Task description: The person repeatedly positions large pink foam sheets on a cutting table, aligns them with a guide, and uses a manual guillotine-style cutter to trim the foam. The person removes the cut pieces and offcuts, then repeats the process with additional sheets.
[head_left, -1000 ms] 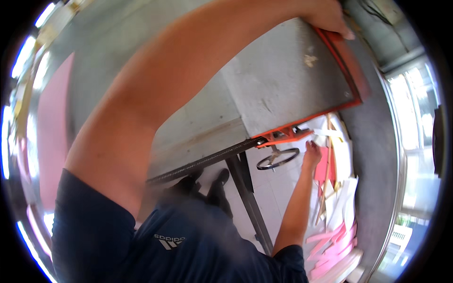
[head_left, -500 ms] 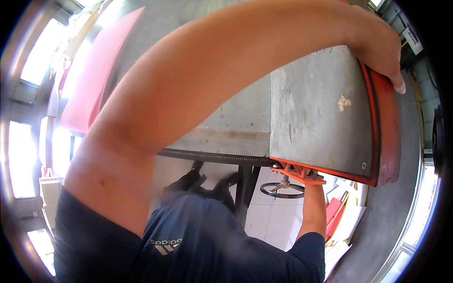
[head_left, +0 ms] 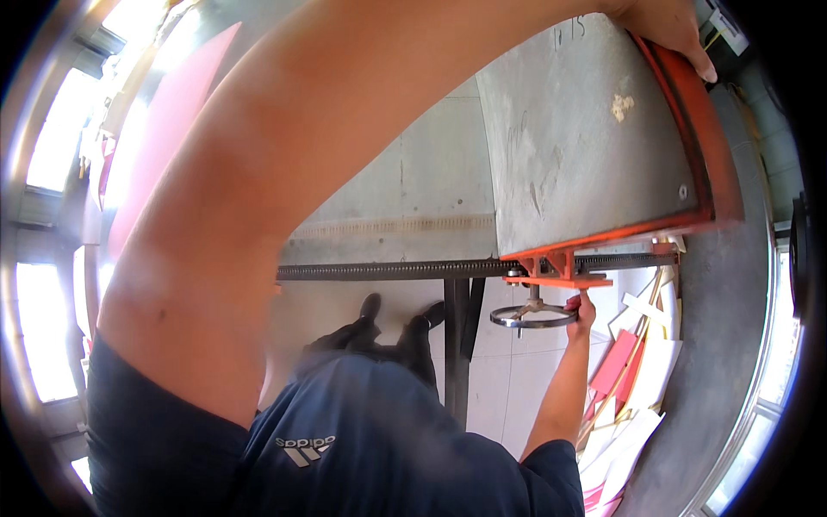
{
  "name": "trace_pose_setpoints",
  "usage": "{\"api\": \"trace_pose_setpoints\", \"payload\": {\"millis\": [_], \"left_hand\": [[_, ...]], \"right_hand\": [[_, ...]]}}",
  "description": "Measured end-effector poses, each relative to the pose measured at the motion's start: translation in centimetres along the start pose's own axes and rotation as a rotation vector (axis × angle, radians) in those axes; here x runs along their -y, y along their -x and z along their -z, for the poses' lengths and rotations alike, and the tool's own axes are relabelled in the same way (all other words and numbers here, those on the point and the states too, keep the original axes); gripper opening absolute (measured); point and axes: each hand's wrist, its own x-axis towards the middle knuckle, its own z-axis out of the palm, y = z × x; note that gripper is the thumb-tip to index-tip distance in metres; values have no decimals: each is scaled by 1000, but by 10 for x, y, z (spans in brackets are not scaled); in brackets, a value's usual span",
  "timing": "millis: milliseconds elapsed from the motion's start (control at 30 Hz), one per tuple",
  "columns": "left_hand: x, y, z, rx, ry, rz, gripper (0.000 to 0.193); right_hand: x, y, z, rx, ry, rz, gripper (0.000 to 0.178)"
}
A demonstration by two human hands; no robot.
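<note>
"How does the plate look?"
"The metal plate (head_left: 568,146) is scuffed grey, with a pale patch (head_left: 622,107) and red edging (head_left: 720,164). It sits at the right of the grey surface (head_left: 422,177). Below its front, under a red bracket (head_left: 560,282), hangs a ring-shaped handwheel (head_left: 532,325)."
"And each grip?"
"The left grip (head_left: 668,34) lies over the edging, partly cut off; the right grip (head_left: 583,312) is at the handwheel's right rim. How closed either is, I can't tell."
"Anything in the way?"
"The left forearm (head_left: 379,95) hides much of the surface. A toothed rack (head_left: 370,271) runs along its front, a dark leg (head_left: 456,353) stands left of the handwheel, and offcuts (head_left: 633,379) lie heaped beyond the right forearm (head_left: 556,401)."
</note>
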Motion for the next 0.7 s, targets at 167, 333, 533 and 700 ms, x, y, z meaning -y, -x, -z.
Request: {"api": "trace_pose_setpoints", "payload": {"millis": [167,333,533,700], "left_hand": [[1,-3,8,23,-18,20,32],[-6,-10,7,35,190,232,40],[13,6,60,87,352,399,46],[20,22,95,25,514,481,48]], "right_hand": [[19,43,-27,-110,154,224,43],[8,140,-95,-422,1003,763,47],[25,326,-225,28,994,1056,20],[57,334,-222,4,1069,1151,25]]}}
